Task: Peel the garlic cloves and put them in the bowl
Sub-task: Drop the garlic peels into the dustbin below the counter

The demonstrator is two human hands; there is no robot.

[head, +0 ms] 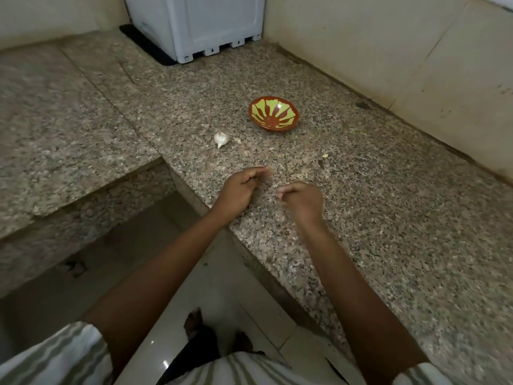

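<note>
A white garlic bulb [221,139] lies on the granite counter [388,207]. To its right stands a small red bowl with yellow-green rays [274,113], and nothing shows inside it. Both my hands hover over the counter's near edge, well short of the garlic. My left hand [241,188] has its fingers curled and pinched together. My right hand [302,200] is curled the same way. Whether either hand pinches a clove or a bit of skin is hidden by the fingers. A small pale scrap [325,156] lies right of the hands.
A white appliance [194,23] stands at the back on a dark mat. A tiled wall [416,65] borders the counter on the right. A lower granite slab [55,120] lies to the left, with a gap and tiled floor [216,287] below.
</note>
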